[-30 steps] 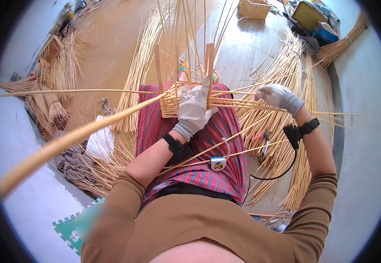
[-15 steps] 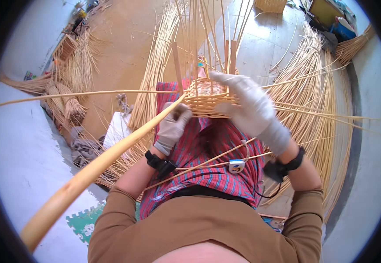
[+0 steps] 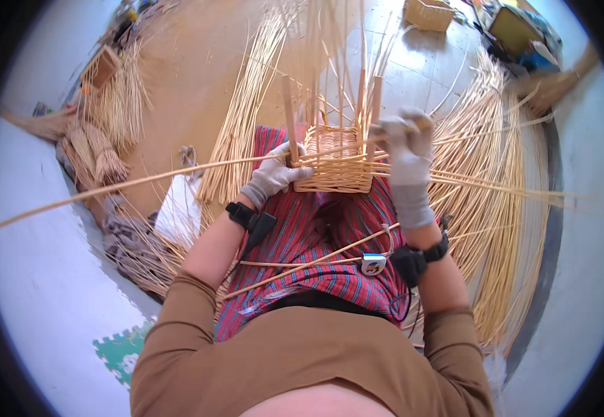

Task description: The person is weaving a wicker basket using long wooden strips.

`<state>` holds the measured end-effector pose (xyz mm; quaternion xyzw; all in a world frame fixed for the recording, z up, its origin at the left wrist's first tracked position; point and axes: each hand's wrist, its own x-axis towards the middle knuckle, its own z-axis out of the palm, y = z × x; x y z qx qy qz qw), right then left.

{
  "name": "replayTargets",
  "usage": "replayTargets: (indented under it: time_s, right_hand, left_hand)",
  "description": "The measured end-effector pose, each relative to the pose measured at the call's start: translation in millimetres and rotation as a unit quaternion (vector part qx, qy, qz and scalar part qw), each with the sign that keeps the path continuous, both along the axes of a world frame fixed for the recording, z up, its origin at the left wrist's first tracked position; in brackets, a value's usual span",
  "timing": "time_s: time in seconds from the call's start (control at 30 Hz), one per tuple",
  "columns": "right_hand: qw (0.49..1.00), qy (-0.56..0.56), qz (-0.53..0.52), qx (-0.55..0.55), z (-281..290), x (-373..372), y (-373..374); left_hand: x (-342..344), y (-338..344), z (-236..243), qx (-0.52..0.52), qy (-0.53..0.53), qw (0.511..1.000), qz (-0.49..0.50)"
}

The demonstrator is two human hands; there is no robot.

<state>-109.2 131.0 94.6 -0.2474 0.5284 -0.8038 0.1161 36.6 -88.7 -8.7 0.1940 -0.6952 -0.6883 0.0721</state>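
Your left hand point(image 3: 272, 177) is closed on the left front corner of the basket point(image 3: 333, 183), thumb laid along the front wall and the rest wrapped beside the left wooden stake point(image 3: 289, 104). Your right hand point(image 3: 410, 149) is lifted just beside the basket's right edge, fingers curled; it is blurred, so I cannot tell whether it is pinching a cane there.

The basket sits on your lap at the centre of the frame, over the striped cloth point(image 3: 281, 240). A long cane point(image 3: 107, 190) runs from the left side of the frame to your left hand. Watch that free length: if it is tugged or twists, it could pull against the corner and loosen the weave. A sharp bend at the stake could crack it.

Loose canes point(image 3: 496, 186) stick out to the right of the basket, below your right hand; a sleeve or wrist strap could catch them. With only one corner clearly held, a hard pull from the right could turn the basket or tilt the right stakes point(image 3: 376, 94).

Two thin rods point(image 3: 344, 249) lie across your lap near a small white gadget point(image 3: 373, 264) and could slide if your knees shift. Farther out, a large pile of canes point(image 3: 483, 278) fills the right of the frame.
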Motion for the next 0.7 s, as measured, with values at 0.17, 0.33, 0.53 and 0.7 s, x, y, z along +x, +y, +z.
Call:
replayTargets:
  time_s: [0.17,0.33,0.53,0.7]
  right_hand:
    - [0.967,-0.244,-0.073,0.024,-63.0,-22.4,38.5]
    - [0.968,-0.239,-0.03,0.068,-67.3,-36.0,42.6]
    - [0.977,-0.164,-0.039,0.128,-66.2,-29.2,36.1]
    - [0.97,0.102,-0.05,0.215,-25.5,-37.6,5.6]
  left_hand:
    - [-1.3,11.1,-5.0,-0.021,0.049,0.999,-0.001]
    - [25.6,65.3,1.7,-0.005,0.1,0.962,0.254]
    - [-31.1,54.1,-3.2,-0.188,-0.007,0.975,0.121]
    - [-43.0,62.4,-14.3,-0.114,-0.075,0.986,0.093]
